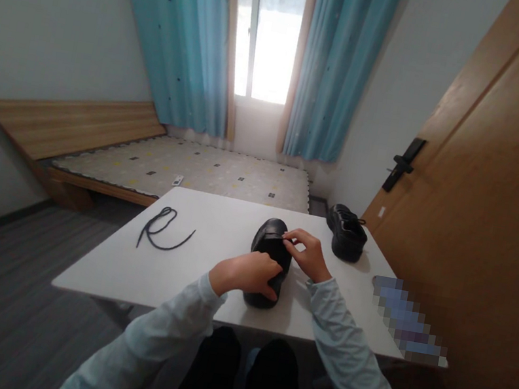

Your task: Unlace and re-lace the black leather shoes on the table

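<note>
Bright window [266, 29], teal curtains [186, 36], low bed [184, 168], wooden door [495, 214].

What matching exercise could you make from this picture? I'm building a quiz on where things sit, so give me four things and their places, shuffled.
Things:
1. loose lace
2. near shoe
3. far shoe
4. handle

Places:
A. on the door, at the right
B. under both hands, mid-table
C. left part of the table, lying alone
D. table's far right corner

Pairs: 1-C, 2-B, 3-D, 4-A
</note>
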`<state>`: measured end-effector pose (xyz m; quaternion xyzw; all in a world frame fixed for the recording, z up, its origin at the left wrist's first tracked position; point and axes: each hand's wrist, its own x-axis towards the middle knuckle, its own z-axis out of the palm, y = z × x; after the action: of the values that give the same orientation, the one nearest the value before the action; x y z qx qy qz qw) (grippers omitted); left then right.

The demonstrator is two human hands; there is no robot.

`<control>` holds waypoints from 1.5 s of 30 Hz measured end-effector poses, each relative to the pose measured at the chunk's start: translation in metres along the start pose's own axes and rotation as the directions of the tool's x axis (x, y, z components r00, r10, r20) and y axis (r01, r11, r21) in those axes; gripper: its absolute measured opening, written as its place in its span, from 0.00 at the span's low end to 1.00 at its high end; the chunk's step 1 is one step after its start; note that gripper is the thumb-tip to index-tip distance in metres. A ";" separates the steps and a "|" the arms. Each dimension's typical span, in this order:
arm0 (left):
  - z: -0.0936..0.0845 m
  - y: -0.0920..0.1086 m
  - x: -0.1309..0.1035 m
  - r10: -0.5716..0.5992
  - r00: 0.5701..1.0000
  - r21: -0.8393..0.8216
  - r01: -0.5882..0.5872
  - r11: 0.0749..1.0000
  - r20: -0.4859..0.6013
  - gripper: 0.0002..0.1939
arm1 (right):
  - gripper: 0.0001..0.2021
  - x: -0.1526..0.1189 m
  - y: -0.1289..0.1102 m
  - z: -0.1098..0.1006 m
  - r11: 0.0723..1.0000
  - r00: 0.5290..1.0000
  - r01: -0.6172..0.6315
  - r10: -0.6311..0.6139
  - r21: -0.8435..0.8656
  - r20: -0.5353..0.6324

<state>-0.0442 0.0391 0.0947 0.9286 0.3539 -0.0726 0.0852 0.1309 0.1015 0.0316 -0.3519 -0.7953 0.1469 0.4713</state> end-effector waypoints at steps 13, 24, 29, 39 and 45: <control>-0.044 -0.057 -0.061 -0.345 0.823 -0.536 0.059 0.842 -0.451 0.17 | 0.03 -0.002 0.002 -0.001 1.000 1.000 -0.015 0.015 0.020 0.006; 0.040 -0.158 -0.068 -0.794 0.512 -0.361 0.709 0.606 -0.327 0.18 | 0.03 -0.001 0.001 -0.001 1.000 1.000 -0.004 0.004 0.015 0.005; 0.071 -0.179 -0.061 -0.885 0.433 -0.296 0.835 0.465 -0.171 0.18 | 0.03 -0.002 0.003 0.000 1.000 1.000 0.003 -0.003 0.010 0.002; 0.066 -0.175 -0.052 -0.853 0.513 -0.229 0.822 0.521 -0.101 0.10 | 0.03 -0.002 0.001 0.000 1.000 1.000 -0.007 0.007 0.020 0.009; 0.048 -0.166 -0.032 -0.712 0.689 -0.405 0.618 0.673 -0.133 0.06 | 0.05 -0.004 0.001 0.001 1.000 0.999 0.004 -0.004 -0.021 0.033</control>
<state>-0.1822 0.1306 0.0360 0.7050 0.6858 0.0934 0.1550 0.1314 0.1000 0.0280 -0.3528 -0.8052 0.1432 0.4546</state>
